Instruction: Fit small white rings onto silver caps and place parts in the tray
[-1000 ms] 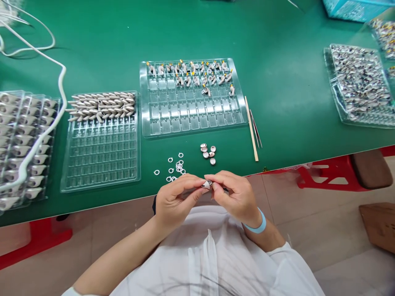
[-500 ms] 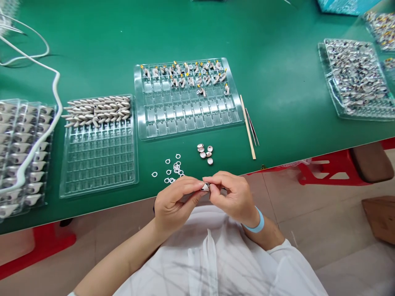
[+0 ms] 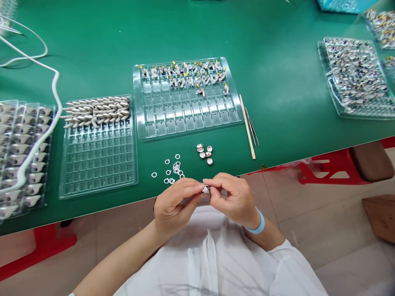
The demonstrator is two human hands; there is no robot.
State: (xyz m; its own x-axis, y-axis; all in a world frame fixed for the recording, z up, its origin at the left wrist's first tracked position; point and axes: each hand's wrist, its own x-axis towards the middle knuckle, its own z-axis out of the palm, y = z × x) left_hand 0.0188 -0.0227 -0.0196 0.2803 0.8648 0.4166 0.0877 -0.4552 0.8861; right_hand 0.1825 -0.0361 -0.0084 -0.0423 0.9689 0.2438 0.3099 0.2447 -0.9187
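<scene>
Just by the near edge of the worktop (image 3: 277,102), we hold a small pale part (image 3: 205,190), the fingers of our left hand (image 3: 174,205) and right hand (image 3: 232,198) pinched narrowly on it. Its dark end points rightward; our fingers cover so much that we cannot tell its long axis.
</scene>
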